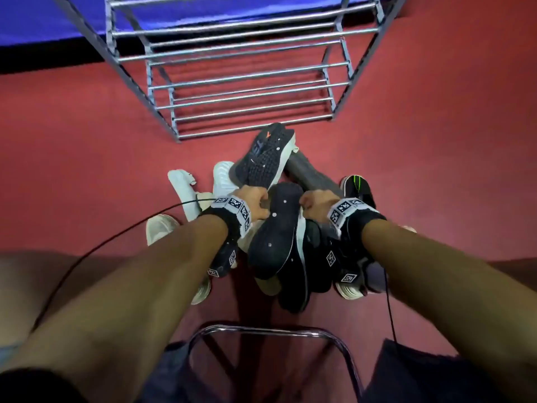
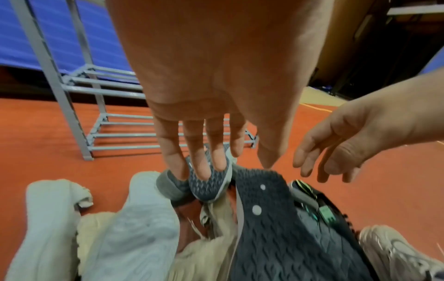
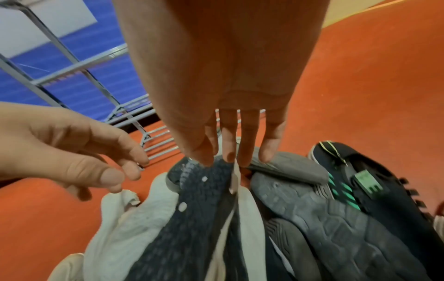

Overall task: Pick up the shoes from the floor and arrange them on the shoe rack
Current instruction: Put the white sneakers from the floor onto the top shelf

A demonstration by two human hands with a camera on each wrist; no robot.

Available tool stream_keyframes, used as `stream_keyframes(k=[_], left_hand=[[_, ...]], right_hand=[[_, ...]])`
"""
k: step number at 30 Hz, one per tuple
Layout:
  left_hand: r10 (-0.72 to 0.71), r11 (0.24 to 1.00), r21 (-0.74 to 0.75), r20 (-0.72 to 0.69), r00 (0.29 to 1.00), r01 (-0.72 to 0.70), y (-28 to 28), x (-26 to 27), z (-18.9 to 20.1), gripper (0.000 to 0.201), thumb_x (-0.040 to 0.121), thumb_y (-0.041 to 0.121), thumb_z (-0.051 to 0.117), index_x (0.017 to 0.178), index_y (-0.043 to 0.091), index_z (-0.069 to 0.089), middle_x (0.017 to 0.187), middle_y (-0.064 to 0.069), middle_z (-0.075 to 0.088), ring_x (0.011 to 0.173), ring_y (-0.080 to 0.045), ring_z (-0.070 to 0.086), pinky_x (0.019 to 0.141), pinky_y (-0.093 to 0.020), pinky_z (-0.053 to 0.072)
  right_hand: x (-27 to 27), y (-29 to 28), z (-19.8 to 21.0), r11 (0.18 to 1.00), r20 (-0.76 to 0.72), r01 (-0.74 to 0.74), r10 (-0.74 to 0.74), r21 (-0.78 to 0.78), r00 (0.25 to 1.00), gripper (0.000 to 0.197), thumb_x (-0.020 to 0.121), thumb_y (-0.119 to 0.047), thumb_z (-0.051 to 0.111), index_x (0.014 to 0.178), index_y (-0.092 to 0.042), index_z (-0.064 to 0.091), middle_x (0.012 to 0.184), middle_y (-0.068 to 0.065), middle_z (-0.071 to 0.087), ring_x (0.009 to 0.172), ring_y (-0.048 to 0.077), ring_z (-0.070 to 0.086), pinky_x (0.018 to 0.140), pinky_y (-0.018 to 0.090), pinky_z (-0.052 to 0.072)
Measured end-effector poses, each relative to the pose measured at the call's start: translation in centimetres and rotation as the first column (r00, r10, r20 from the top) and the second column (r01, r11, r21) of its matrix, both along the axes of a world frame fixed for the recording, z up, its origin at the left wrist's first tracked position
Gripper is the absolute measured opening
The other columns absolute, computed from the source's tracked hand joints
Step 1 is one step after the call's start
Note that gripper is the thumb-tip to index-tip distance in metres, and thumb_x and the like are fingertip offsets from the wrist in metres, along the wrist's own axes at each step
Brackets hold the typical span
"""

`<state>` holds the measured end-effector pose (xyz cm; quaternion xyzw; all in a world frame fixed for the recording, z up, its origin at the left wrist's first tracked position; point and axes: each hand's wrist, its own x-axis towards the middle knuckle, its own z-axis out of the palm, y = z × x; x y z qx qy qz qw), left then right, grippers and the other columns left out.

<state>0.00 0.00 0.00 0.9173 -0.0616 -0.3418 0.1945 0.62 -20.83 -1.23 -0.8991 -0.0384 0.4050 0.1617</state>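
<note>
Left of the dark sole [image 1: 276, 228], on the red floor [image 1: 87, 146]: white shoes [image 1: 183, 187] lying in a loose cluster, soles partly up, one cream shoe [image 1: 161, 228] nearer the left forearm. Just left of that sole's toe end, left hand [image 1: 255, 203], fingers straight and slightly spread in the left wrist view, thumb tip at the toe edge, holding nothing. Centre of the pile: dark sole itself, an upturned shoe with white dots on its tread, lying lengthwise toward the stool, pale rim along its right edge. Beyond its toe, toward the rack [image 1: 247, 82], a second dark shoe [image 1: 264, 155] also sole up, with an orange mark near its far tip. Rack standing on the floor past the pile, grey bars, every tier in view bare of shoes; blue wall [image 1: 58, 18] behind it. Just right of the sole's toe, right hand [image 1: 316, 202], fingers long and nearly together in the right wrist view, tips down at the toe rim and the grey sole [image 3: 288, 167] beside it; no grip closed on anything. Right of the dark sole: more dark shoes stacked sole up, then a black shoe [image 1: 359, 187] with green markings at the pile's right edge. Nearest the camera, below the pile: chrome stool frame [image 1: 261, 333].
</note>
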Motion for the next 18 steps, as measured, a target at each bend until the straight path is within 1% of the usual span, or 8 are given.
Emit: stream_keyframes(k=[3,5,7,9,12,13,15,18], left_hand=[[-0.031,1.000,-0.006,-0.029,0.999,0.031,-0.6,-0.5,-1.7,0.028,0.075,0.033,0.073,0.096,0.017,0.061,0.094,-0.004,0.068,0.087,-0.025,0.065,0.080,-0.038,0.054],[-0.031,0.999,0.010,-0.051,0.998,0.031,-1.3,-1.2,-2.4,0.037,0.075,0.038,0.073,0.100,0.016,0.057,0.098,-0.006,0.066,0.090,-0.026,0.064,0.079,-0.037,0.053],[-0.024,0.999,0.044,-0.063,0.998,0.027,-2.3,-1.8,-2.9,0.059,0.075,0.047,0.073,0.115,0.011,0.050,0.111,-0.008,0.061,0.101,-0.029,0.061,0.083,-0.036,0.048],[0.014,0.996,0.093,-0.097,0.995,-0.005,-3.5,-2.2,-3.3,0.092,0.070,0.060,0.073,0.134,0.005,0.034,0.130,-0.013,0.052,0.115,-0.033,0.056,0.091,-0.039,0.046],[0.083,0.988,0.145,-0.206,0.975,-0.054,-4.9,-2.5,-3.5,0.127,0.063,0.068,0.074,0.147,-0.001,0.006,0.148,-0.020,0.031,0.131,-0.038,0.042,0.105,-0.046,0.040],[0.104,0.985,0.158,-0.228,0.968,-0.068,-5.2,-2.5,-3.6,0.130,0.064,0.067,0.075,0.147,-0.001,0.002,0.149,-0.021,0.030,0.132,-0.038,0.041,0.105,-0.046,0.040],[0.140,0.980,0.171,-0.248,0.959,-0.099,-5.6,-2.4,-3.6,0.128,0.065,0.061,0.077,0.146,-0.002,-0.001,0.141,-0.020,0.038,0.125,-0.036,0.047,0.098,-0.043,0.044],[0.156,0.980,0.160,-0.256,0.954,-0.117,-5.5,-2.1,-3.7,0.115,0.063,0.051,0.075,0.141,0.005,0.006,0.123,-0.016,0.052,0.105,-0.032,0.057,0.084,-0.038,0.051]], right_hand=[[-0.5,-0.6,-1.1,1.000,-0.038,0.019,-0.019,-0.003,0.999,0.031,0.082,-0.024,0.059,0.113,-0.025,0.065,0.113,0.002,0.068,0.103,0.025,0.063,0.091,0.033,0.052],[-0.9,-0.8,-1.6,0.997,-0.046,0.077,-0.076,0.009,0.996,0.027,0.082,-0.023,0.060,0.108,-0.026,0.065,0.111,0.003,0.068,0.103,0.025,0.062,0.090,0.032,0.051],[-1.1,-1.1,-2.3,0.986,-0.033,0.159,-0.157,0.060,0.987,0.027,0.082,-0.020,0.062,0.109,-0.024,0.063,0.111,0.000,0.067,0.104,0.022,0.061,0.089,0.028,0.048],[-1.3,-1.5,-2.9,0.966,-0.057,0.229,-0.224,0.120,0.973,0.032,0.084,-0.016,0.062,0.115,-0.022,0.061,0.113,-0.004,0.064,0.104,0.017,0.059,0.088,0.024,0.044],[-1.3,-2.1,-3.4,0.925,-0.185,0.296,-0.257,0.238,0.949,0.051,0.084,-0.008,0.063,0.131,-0.027,0.056,0.121,-0.006,0.063,0.109,0.014,0.057,0.102,0.028,0.043],[-1.4,-2.3,-3.4,0.909,-0.228,0.313,-0.254,0.274,0.940,0.055,0.085,-0.006,0.064,0.135,-0.027,0.053,0.123,-0.006,0.063,0.112,0.015,0.056,0.104,0.030,0.042],[-1.4,-2.5,-3.3,0.887,-0.285,0.345,-0.261,0.306,0.922,0.056,0.087,-0.001,0.061,0.137,-0.024,0.051,0.123,-0.001,0.062,0.110,0.015,0.054,0.101,0.029,0.042],[-1.3,-2.4,-3.9,0.875,-0.268,0.403,-0.333,0.268,0.904,0.048,0.087,0.001,0.059,0.130,-0.022,0.056,0.123,0.004,0.063,0.108,0.019,0.057,0.100,0.034,0.047]])
